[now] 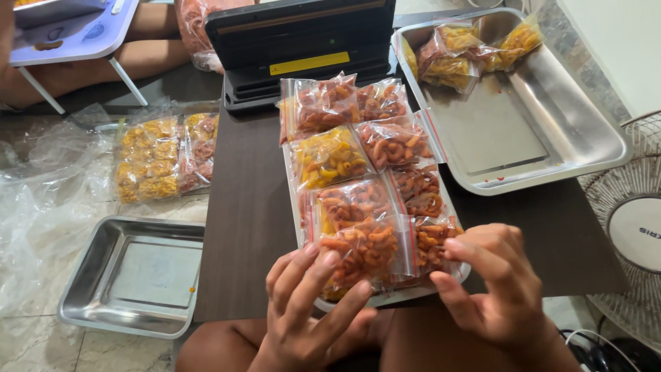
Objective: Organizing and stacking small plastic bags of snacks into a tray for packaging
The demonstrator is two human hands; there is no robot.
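A flat steel tray (417,292) on the dark brown table (248,213) carries several small clear bags of orange and yellow curled snacks, laid in overlapping rows. My left hand (310,303) has its fingers spread, and its fingertips rest on the left and lower edge of the nearest orange bag (363,249). My right hand (492,282) is also spread and touches the orange bag (430,242) at the tray's near right corner. A yellow bag (330,158) lies further up the rows. Neither hand grips a bag.
A black sealing machine (303,41) stands at the table's far end. A large steel tray (530,131) on the right holds a few bags (454,58). On the floor at left are an empty steel tray (138,275), more filled bags (162,158) and loose plastic (41,193). A fan (630,227) stands at the right. Another person's legs (148,58) are at top left.
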